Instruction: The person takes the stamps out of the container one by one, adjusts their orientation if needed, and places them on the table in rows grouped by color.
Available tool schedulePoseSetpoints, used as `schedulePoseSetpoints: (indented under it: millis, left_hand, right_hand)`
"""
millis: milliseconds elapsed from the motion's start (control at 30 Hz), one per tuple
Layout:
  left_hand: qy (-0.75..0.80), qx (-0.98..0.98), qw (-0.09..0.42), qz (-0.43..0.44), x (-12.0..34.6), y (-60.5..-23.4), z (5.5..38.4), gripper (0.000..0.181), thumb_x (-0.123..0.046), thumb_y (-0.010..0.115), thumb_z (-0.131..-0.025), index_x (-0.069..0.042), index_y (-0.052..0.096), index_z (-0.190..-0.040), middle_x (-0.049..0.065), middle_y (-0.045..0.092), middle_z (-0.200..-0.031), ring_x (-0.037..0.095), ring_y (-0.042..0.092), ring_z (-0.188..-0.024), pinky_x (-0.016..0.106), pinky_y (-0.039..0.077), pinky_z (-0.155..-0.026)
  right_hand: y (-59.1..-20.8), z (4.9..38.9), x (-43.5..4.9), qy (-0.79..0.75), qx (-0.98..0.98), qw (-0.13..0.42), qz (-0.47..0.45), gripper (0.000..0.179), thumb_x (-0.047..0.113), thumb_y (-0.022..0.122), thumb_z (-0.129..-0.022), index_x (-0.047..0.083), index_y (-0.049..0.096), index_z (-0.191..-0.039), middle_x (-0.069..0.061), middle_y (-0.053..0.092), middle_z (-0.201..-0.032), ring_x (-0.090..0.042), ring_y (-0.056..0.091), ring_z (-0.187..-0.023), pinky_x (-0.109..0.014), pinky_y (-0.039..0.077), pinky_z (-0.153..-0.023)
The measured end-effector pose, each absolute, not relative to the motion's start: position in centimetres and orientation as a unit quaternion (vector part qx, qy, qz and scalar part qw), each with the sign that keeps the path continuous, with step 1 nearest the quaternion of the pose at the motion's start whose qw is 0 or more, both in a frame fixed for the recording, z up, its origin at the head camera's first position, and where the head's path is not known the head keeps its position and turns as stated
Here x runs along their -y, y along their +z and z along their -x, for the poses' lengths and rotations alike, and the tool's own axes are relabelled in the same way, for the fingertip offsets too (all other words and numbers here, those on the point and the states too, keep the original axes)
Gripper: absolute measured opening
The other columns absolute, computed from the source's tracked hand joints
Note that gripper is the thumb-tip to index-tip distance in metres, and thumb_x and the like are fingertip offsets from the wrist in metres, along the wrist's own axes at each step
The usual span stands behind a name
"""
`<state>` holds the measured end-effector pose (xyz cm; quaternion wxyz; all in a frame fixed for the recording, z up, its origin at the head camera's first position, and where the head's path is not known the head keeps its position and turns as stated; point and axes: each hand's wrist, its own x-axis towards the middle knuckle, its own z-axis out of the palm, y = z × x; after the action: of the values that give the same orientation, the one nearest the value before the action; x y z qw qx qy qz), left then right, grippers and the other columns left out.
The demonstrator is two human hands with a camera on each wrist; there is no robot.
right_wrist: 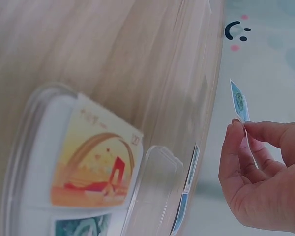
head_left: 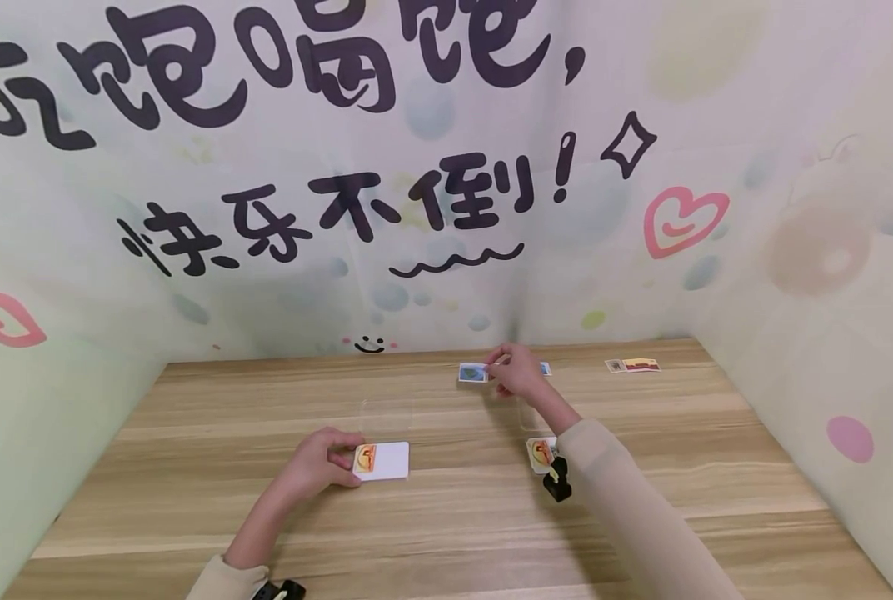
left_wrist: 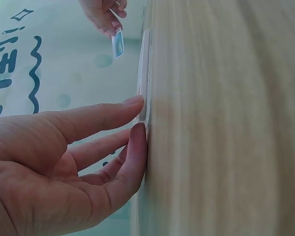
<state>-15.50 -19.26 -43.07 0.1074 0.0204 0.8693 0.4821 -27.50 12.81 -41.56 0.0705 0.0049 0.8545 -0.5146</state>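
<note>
My left hand (head_left: 315, 462) holds a thin clear plastic case (head_left: 392, 460) with a white inside by its left side, fingers and thumb at its edge. An orange stamp (head_left: 366, 458) lies in the left part of that case. Farther back on the right, my right hand (head_left: 521, 373) pinches a blue stamp (right_wrist: 240, 101) between thumb and fingertips, raised above the table. Nearer the right sleeve is a second clear case (right_wrist: 19, 162), holding an orange arch stamp (right_wrist: 96, 162) and a green stamp (right_wrist: 83, 226); the sleeve and wrist camera partly cover it in the head view.
Open clear lids (head_left: 386, 414) extend behind both cases. Another blue stamp (head_left: 546, 368) lies at the table's back edge, partly behind the right hand. Farther right lie a greyish stamp (head_left: 615, 366) and a yellow-red one (head_left: 641, 365). A printed cloth wall (head_left: 446, 308) borders the wooden table (head_left: 461, 533).
</note>
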Motion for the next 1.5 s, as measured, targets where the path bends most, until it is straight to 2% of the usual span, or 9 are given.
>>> schedulePoseSetpoints:
  millis: [433,733,1067,1500]
  left_hand:
    - [0.494,-0.862,0.110,-0.034,19.5,-43.0,15.3,0.055,0.015,0.085,-0.074,0.016,0.067,-0.127,0.023,0.064,-0.122,0.019,0.064,-0.087,0.026,0.058,-0.070]
    - [0.494,-0.862,0.109,-0.035,19.5,-43.1,15.3,0.056,0.014,0.085,-0.074,0.016,0.067,-0.127,0.022,0.065,-0.121,0.019,0.064,-0.087,0.027,0.059,-0.071]
    - [0.493,-0.863,0.110,-0.031,19.4,-43.0,15.3,0.055,0.014,0.085,-0.074,0.016,0.067,-0.127,0.020,0.064,-0.120,0.019,0.064,-0.087,0.026,0.058,-0.070]
    - [0.486,-0.866,0.110,-0.030,19.4,-42.9,15.4,0.055,0.014,0.085,-0.074,0.015,0.068,-0.126,0.020,0.065,-0.119,0.019,0.064,-0.087,0.026,0.058,-0.070]
  right_hand:
    - [-41.7,27.9,-13.4,-0.511,-0.857,0.068,-0.004,0.012,0.004,0.064,-0.103,-0.005,0.066,-0.110,-0.020,0.072,-0.091,-0.012,0.054,-0.056,-0.023,0.054,-0.053]
    - [-41.9,28.7,-13.8,-0.506,-0.859,0.070,-0.015,0.010,0.004,0.065,-0.102,-0.004,0.068,-0.108,-0.013,0.069,-0.087,-0.013,0.056,-0.056,-0.026,0.057,-0.054]
    - [-41.8,28.9,-14.0,-0.501,-0.863,0.067,-0.013,0.008,0.003,0.064,-0.101,-0.004,0.067,-0.105,-0.017,0.071,-0.087,-0.012,0.054,-0.053,-0.025,0.055,-0.051]
    - [-41.8,29.4,-13.9,-0.495,-0.866,0.066,-0.010,0.009,0.001,0.064,-0.100,-0.005,0.068,-0.105,-0.015,0.068,-0.084,-0.013,0.054,-0.053,-0.024,0.054,-0.052]
